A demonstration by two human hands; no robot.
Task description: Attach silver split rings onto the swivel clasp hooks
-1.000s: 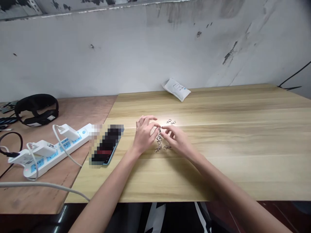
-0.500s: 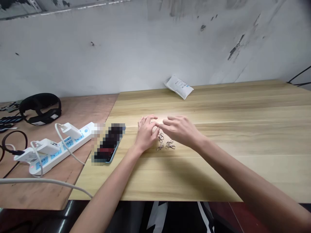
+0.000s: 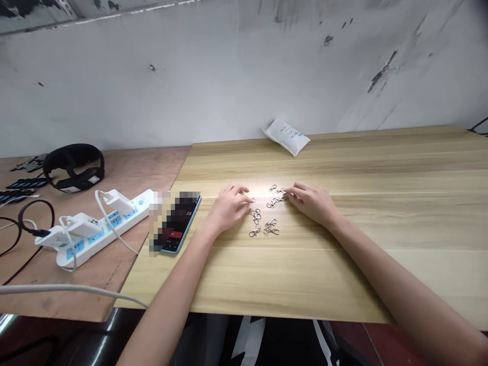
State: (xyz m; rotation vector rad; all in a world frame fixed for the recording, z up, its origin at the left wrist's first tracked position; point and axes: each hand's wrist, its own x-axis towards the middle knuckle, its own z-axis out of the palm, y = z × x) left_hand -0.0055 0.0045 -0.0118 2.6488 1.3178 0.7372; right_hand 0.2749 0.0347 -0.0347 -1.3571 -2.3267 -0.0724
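Observation:
Several small silver swivel clasps lie on the light wood table in loose groups between my hands. My left hand (image 3: 230,208) rests at the left of them, its thumb and fingers apart. A clasp (image 3: 252,200) shows by its fingertips, partly hidden. My right hand (image 3: 313,203) is low over the table on the other side, fingers stretched toward the upper right group. Its fingertips touch a clasp (image 3: 280,190) there, above another small group of clasps (image 3: 272,203). Nearer me lie two more groups, the left clasps (image 3: 255,216) and the right clasps (image 3: 271,227).
A phone (image 3: 179,226) with a partly blurred screen lies left of my left hand. Beyond it are a white power strip (image 3: 109,231) with plugged-in chargers and a black headset (image 3: 74,170). A white plastic package (image 3: 287,135) lies by the wall. A cable (image 3: 72,288) crosses the front left.
My right hand has moved right, away from my left hand, so the hands are apart. Clasps that were covered by the hands now show between them. The view has shifted slightly.

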